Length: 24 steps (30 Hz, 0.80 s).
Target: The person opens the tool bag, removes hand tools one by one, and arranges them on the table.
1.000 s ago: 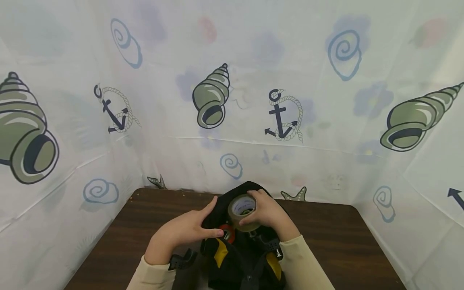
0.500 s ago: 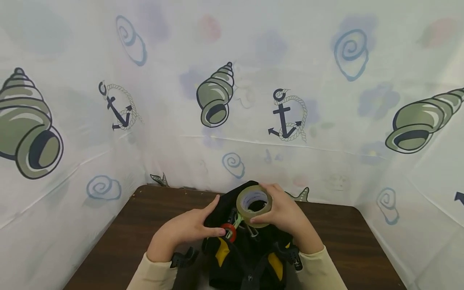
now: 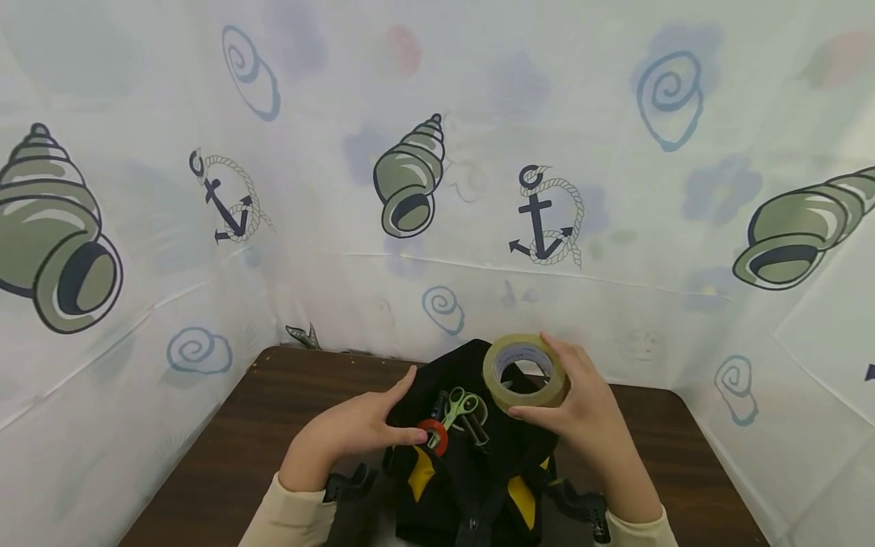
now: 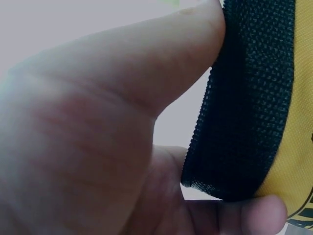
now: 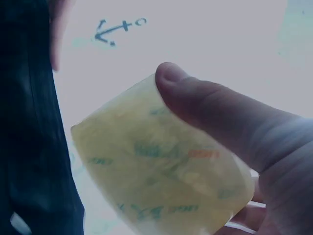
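Yellowish translucent tape roll [image 3: 514, 401], pinched in right hand [image 3: 584, 406]; left hand [image 3: 357, 434] holds edge of black-and-yellow fabric bag [image 3: 434, 510]. Step looks like roll-handling near bag; next likely wants bag steadied, pinch firm.

Head view: soft, even light; far cloth [image 3: 478, 83] pale, bag [image 3: 437, 509] dark, detail lost. 2 wrist views: hazy, cool, backgrounds washed out; left hand [image 4: 107, 122] softly focused; right, tape [image 5: 161, 166] print blurred.

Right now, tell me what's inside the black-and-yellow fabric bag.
At the mouth of the bag, scissors with pale green handles and a red ring-shaped object show, among dark items I can't identify. Anything beneath is covered.
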Each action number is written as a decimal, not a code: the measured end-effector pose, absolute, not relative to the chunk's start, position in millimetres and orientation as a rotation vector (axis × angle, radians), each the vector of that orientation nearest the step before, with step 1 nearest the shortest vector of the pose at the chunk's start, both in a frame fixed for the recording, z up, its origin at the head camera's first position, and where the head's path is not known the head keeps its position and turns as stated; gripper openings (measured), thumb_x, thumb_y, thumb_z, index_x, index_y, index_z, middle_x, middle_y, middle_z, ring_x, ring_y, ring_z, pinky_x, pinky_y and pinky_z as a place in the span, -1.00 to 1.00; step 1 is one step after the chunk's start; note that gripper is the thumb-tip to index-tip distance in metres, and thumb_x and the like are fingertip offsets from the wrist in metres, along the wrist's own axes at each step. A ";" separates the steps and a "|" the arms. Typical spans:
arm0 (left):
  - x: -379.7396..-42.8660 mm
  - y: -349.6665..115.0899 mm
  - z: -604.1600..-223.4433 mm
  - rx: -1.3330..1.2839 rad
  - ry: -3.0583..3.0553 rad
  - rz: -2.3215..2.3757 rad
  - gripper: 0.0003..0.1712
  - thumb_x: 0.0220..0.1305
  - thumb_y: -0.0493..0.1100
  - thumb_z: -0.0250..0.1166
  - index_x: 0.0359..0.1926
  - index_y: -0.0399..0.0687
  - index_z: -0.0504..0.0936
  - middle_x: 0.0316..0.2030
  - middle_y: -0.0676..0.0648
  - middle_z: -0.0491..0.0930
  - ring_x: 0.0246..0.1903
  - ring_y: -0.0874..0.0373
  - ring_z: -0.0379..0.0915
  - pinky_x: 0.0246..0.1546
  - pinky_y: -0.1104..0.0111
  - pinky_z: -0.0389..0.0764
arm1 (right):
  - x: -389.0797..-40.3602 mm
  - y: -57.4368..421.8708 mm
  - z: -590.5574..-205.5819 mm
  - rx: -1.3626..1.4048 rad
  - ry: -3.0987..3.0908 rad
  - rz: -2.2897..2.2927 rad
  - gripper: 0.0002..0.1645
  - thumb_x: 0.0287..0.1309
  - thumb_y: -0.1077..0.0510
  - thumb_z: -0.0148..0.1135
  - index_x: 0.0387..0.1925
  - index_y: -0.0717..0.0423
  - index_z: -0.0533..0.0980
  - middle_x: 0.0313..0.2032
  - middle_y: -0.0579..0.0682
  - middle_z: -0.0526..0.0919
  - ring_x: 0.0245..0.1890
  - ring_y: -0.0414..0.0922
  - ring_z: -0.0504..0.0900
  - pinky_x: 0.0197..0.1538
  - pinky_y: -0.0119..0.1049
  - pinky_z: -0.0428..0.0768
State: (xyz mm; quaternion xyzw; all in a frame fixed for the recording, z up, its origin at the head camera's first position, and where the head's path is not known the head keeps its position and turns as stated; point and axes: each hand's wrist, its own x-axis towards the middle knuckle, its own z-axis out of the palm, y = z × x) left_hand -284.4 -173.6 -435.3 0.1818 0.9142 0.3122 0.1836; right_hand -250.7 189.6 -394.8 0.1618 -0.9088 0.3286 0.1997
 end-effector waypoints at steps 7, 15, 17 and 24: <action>-285.0 -170.8 -435.7 0.497 2.570 0.862 0.31 0.30 0.55 0.39 0.77 0.57 -0.27 0.64 -0.09 0.33 0.46 -0.15 0.53 0.44 -0.20 0.53 | -232.6 217.0 -400.1 0.316 -2.454 0.867 0.45 -0.19 -0.21 0.87 0.70 -0.13 0.27 0.45 0.14 0.50 0.31 0.21 0.60 0.17 0.37 0.65; -289.5 -170.6 -429.5 0.503 2.624 0.833 0.31 0.30 0.58 0.36 0.76 0.58 -0.30 0.67 -0.10 0.28 0.52 -0.17 0.45 0.46 -0.21 0.50 | -242.7 237.0 -388.8 0.128 -2.418 0.910 0.44 -0.10 -0.25 0.82 0.73 -0.10 0.22 0.45 0.21 0.49 0.22 0.19 0.60 0.10 0.18 0.64; -289.9 -169.9 -429.7 0.505 2.623 0.832 0.31 0.31 0.58 0.35 0.76 0.59 -0.32 0.67 -0.09 0.26 0.53 -0.17 0.44 0.47 -0.22 0.49 | -246.6 241.4 -390.7 0.075 -2.409 0.922 0.44 -0.07 -0.27 0.81 0.73 -0.10 0.20 0.44 0.21 0.49 0.20 0.17 0.60 0.08 0.04 0.64; -290.4 -166.5 -431.9 0.505 2.604 0.827 0.33 0.32 0.56 0.36 0.77 0.53 -0.32 0.67 -0.12 0.26 0.54 -0.19 0.42 0.48 -0.23 0.47 | -264.9 258.1 -410.3 -0.093 -2.386 1.038 0.44 -0.01 -0.28 0.77 0.75 -0.06 0.16 0.46 0.25 0.44 0.27 0.21 0.54 0.19 0.14 0.59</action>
